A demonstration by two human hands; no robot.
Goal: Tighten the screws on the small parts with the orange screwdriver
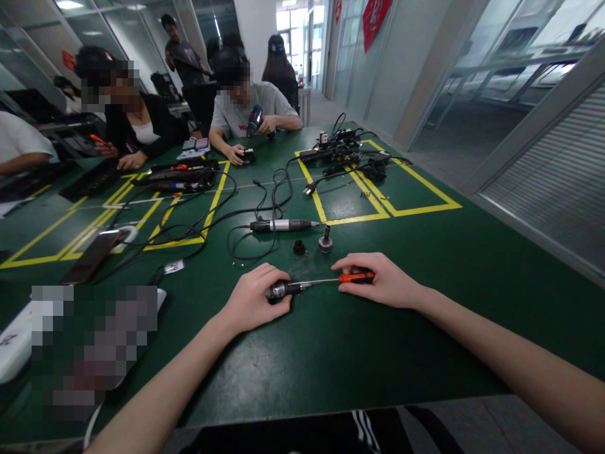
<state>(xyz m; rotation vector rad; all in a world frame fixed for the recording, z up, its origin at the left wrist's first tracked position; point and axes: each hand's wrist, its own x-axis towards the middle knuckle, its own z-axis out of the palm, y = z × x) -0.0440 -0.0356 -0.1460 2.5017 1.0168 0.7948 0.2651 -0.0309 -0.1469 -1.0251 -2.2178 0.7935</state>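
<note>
My left hand (259, 295) is closed around a dark cylindrical tool part (280, 289) with a silvery band, held low over the green table. In my right hand (385, 279) is a screwdriver (355, 277) with an orange and black handle. Its thin shaft points left and meets the narrow end of the part; the exact contact is too small to make out. Just beyond my hands stand a small black cap (299, 247) and a round metal piece with an upright stem (325, 241). Behind them lies a corded electric screwdriver (283, 225), black and silver.
Tangled black cables and adapters (345, 151) lie at the back right, within yellow tape (425, 209). More cables and tools (179, 175) sit at the left. A phone (92, 255) rests at the near left. Across the table, a person (255, 107) holds a power drill (254, 121).
</note>
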